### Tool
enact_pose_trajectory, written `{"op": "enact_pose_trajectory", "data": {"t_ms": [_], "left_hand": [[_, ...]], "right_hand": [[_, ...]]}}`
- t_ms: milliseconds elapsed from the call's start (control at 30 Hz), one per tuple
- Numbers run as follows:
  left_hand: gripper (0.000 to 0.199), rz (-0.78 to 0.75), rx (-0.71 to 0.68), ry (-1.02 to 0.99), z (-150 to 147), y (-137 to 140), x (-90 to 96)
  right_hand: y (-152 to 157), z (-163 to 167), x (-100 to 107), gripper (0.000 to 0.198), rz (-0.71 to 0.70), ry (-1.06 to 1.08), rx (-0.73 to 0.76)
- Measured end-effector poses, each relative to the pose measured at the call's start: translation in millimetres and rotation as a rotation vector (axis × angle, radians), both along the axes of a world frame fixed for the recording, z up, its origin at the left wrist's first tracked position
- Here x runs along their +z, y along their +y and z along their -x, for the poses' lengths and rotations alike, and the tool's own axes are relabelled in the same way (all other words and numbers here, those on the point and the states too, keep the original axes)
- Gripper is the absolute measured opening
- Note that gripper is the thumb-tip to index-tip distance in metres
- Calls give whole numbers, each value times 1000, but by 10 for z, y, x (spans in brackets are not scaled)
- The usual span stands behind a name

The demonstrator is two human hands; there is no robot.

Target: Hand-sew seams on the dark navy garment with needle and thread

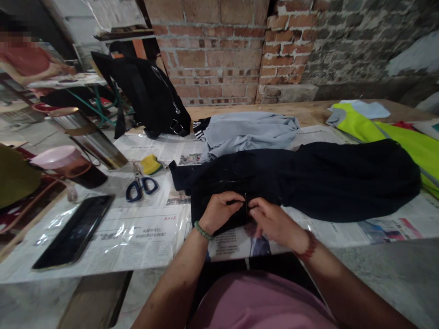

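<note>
A dark navy garment (329,176), apparently trousers, stretches across the newspaper-covered table. My left hand (219,212) is closed at its near left part, thumb and forefinger pinching the dark cloth. Just to the right, my right hand (274,221) has thumb and forefinger pinched close to the left fingertips. Between the two hands stands a thin pale line (246,201), too fine to tell whether it is a needle or a thread. Blue-handled scissors (140,186) lie left of the cloth, beside a small yellow piece (151,164).
On the left are a black phone (75,230), a pink-lidded jar (70,164) and a steel flask (91,137). Behind lie a black backpack (144,96) and grey clothing (250,132). A neon yellow garment (387,132) is at right. Another person (27,64) sits far left.
</note>
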State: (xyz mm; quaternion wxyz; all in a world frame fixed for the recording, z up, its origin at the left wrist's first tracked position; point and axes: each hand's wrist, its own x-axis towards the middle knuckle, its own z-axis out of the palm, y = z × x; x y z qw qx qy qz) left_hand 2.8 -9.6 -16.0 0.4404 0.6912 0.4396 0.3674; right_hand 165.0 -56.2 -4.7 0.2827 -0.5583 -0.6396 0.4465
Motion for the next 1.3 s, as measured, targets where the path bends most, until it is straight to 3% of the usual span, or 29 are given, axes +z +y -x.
{"op": "enact_pose_trajectory", "data": {"t_ms": [133, 200, 367, 433, 700, 867, 1033, 1300], "left_hand": [[12, -30, -8, 9, -5, 3, 12], [12, -57, -16, 20, -6, 4, 20], [12, -106, -24, 17, 7, 9, 30], [11, -116, -25, 8, 10, 12, 26], [18, 49, 32, -18, 15, 37, 33], [18, 215, 15, 4, 37, 31, 55], [19, 412, 20, -124, 47, 34, 51], [20, 422, 51, -190, 73, 52, 64]], "right_hand": [[156, -284, 291, 19, -439, -348, -160], [312, -343, 334, 18, -520, -361, -178], [599, -268, 148, 21, -187, -120, 178], [618, -220, 60, 22, -111, -43, 219], [561, -70, 29, 14, 6, 102, -20], [594, 25, 21, 11, 63, 384, -136], [695, 64, -34, 10, 83, 591, -208], [785, 123, -63, 9, 126, 653, -227]]}}
